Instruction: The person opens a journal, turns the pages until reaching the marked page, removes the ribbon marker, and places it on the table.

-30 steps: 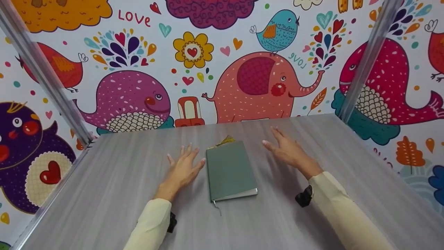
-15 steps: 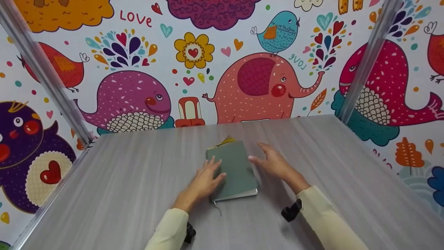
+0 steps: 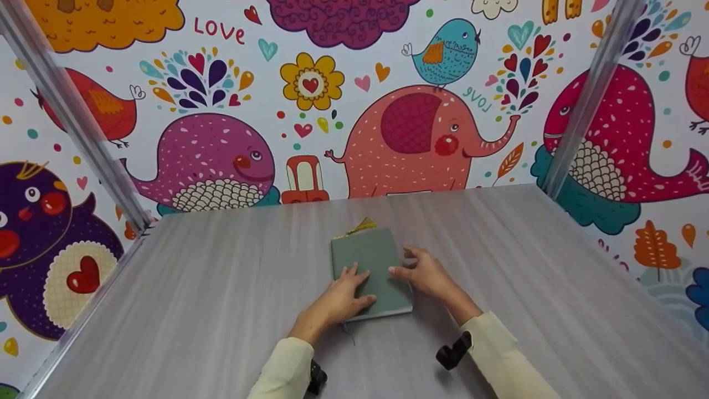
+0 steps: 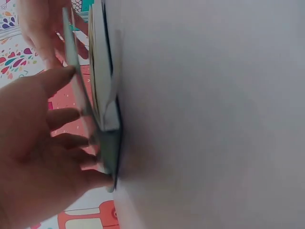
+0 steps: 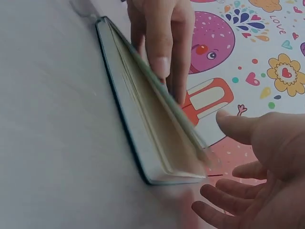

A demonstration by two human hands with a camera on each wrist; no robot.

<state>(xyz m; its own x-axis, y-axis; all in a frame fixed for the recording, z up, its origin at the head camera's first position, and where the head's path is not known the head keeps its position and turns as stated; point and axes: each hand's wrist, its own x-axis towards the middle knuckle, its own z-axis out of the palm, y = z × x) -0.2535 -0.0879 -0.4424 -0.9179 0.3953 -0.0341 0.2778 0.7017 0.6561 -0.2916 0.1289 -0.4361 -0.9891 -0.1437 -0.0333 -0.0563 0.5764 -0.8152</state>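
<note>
A green hardcover notebook (image 3: pixel 374 249) lies on the grey table, with a yellow piece (image 3: pixel 364 224) poking out at its top and a thin ribbon (image 3: pixel 349 333) trailing from the bottom. The spread fingers of my left hand (image 3: pixel 339 299) rest on the left part of the cover. My right hand (image 3: pixel 432 277) is at the right edge, thumb over the cover's border in the head view. In the right wrist view the front cover (image 5: pixel 162 90) stands slightly raised off the pages (image 5: pixel 128 100), and the right thumb and loosely bent fingers (image 5: pixel 238 191) are beside its corner.
The table (image 3: pixel 221 288) spreads around the notebook. Behind it rises a wall (image 3: pixel 310 33) printed with cartoon animals, and metal posts (image 3: pixel 83 127) stand at the corners. Black cameras (image 3: pixel 453 350) sit on both wrists.
My left hand has moved right from the table onto the notebook's cover. My right hand has come left and nearer, up to the notebook's right edge. The notebook has stayed in place.
</note>
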